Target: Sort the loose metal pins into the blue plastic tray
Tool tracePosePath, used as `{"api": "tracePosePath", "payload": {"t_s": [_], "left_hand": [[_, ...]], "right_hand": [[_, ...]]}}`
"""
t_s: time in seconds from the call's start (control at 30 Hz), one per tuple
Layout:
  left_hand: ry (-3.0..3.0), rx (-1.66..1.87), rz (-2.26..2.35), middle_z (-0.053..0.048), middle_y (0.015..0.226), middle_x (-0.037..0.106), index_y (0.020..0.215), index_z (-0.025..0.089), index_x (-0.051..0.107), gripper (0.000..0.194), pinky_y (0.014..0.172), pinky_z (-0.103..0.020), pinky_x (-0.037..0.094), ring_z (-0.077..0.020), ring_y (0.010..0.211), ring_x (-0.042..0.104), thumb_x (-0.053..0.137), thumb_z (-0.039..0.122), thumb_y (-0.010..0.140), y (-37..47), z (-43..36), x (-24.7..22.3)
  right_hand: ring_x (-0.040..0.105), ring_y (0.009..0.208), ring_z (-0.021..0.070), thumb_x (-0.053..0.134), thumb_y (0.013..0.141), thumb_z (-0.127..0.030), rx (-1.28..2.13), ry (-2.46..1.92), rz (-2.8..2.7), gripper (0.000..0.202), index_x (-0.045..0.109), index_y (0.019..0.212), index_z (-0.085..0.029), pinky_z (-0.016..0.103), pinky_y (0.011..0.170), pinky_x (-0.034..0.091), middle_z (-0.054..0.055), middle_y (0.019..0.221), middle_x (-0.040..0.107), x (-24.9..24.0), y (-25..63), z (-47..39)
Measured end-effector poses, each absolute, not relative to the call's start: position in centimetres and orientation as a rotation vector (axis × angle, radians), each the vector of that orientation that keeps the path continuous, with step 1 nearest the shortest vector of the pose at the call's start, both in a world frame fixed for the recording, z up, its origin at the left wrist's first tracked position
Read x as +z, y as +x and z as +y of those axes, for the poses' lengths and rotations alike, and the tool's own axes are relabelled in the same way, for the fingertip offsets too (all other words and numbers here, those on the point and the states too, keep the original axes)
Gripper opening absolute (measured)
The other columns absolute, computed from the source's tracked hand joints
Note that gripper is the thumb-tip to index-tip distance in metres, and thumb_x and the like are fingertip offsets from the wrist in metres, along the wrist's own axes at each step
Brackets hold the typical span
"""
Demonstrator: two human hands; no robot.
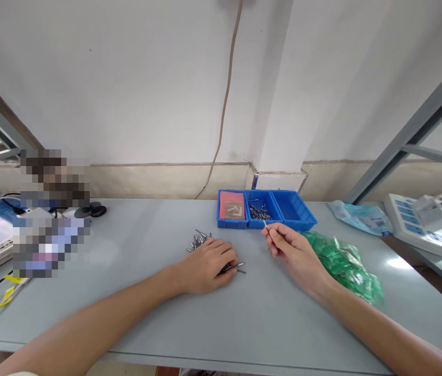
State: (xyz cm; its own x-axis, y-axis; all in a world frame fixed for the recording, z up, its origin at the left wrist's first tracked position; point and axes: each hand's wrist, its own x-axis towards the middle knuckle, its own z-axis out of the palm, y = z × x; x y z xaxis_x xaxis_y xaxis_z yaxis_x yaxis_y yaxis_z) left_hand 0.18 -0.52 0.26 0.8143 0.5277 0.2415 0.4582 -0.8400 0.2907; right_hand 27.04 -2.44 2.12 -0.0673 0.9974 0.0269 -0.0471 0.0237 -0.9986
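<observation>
My left hand (207, 265) lies over a loose pile of small metal pins (199, 240) on the grey table, its fingers curled down around some of them. Pin ends stick out behind the hand and to its right, and the palm hides the rest. My right hand (289, 249) is raised at the front of the blue bins, thumb and fingers pinching one thin metal pin (265, 225) that points up and left. Behind that pin, the middle blue bin (258, 223) contains several similar pins.
The left blue bin (232, 224) has a pink sheet and a clear packet (234, 210) in it. A crumpled green plastic bag (342, 263) lies beside my right forearm. Further right are a blue plastic packet (362, 218) and a power strip (420, 224); cables run at the left.
</observation>
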Motion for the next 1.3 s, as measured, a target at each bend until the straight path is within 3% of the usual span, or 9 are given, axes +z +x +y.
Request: {"api": "tracePosePath", "payload": {"t_s": [0.27, 0.53, 0.83, 1.17, 1.3], "left_hand": [[2.786, 0.471, 0.76, -0.003, 0.102, 0.064, 0.104, 0.021, 0.053, 0.006, 0.087, -0.036, 0.037, -0.0206, 0.094, 0.058, 0.054, 0.027, 0.106, 0.2, -0.5, 0.2], [2.78, 0.452, 0.763, -0.003, 0.101, 0.064, 0.103, 0.021, 0.054, 0.006, 0.085, -0.036, 0.037, -0.0204, 0.093, 0.058, 0.054, 0.026, 0.105, 0.2, -0.5, 0.5], [2.777, 0.468, 0.76, -0.003, 0.102, 0.064, 0.103, 0.021, 0.054, 0.006, 0.086, -0.036, 0.037, -0.0206, 0.093, 0.058, 0.054, 0.027, 0.106, 0.2, -0.5, 0.4], [2.788, 0.468, 0.767, -0.004, 0.101, 0.063, 0.103, 0.021, 0.054, 0.006, 0.085, -0.035, 0.037, -0.0213, 0.094, 0.059, 0.054, 0.027, 0.105, 0.2, -0.5, 0.3], [2.79, 0.466, 0.766, -0.004, 0.101, 0.063, 0.102, 0.021, 0.054, 0.006, 0.085, -0.035, 0.037, -0.0213, 0.094, 0.059, 0.054, 0.027, 0.105, 0.2, -0.5, 0.3]], "right_hand": [[0.044, 0.071, 0.0136, 0.078, 0.095, -0.047, 1.399, -0.988, -1.077, 0.026, 0.071, 0.102, -0.024, 0.029, 0.066, 0.041, 0.001, 0.092, 0.054, 2.6, 27.0, -2.4], [0.048, 0.07, 0.0153, 0.07, 0.099, -0.051, 1.03, -1.131, -1.407, 0.026, 0.061, 0.102, -0.027, 0.03, 0.065, 0.044, -0.001, 0.09, 0.053, 1.5, 27.1, -2.3], [0.044, 0.068, 0.0163, 0.067, 0.1, -0.049, 0.84, -1.242, -1.554, 0.024, 0.059, 0.097, -0.026, 0.031, 0.061, 0.039, -0.002, 0.079, 0.051, 1.6, 26.9, -2.3], [0.048, 0.066, 0.0159, 0.064, 0.102, -0.052, 0.911, -1.258, -1.523, 0.027, 0.06, 0.099, -0.026, 0.03, 0.063, 0.041, -0.002, 0.079, 0.053, 1.8, 26.7, -2.4], [0.047, 0.065, 0.0136, 0.064, 0.102, -0.054, 1.01, -1.229, -1.452, 0.029, 0.064, 0.104, -0.025, 0.03, 0.065, 0.042, 0.0, 0.09, 0.059, 1.9, 26.8, -2.5]]}}
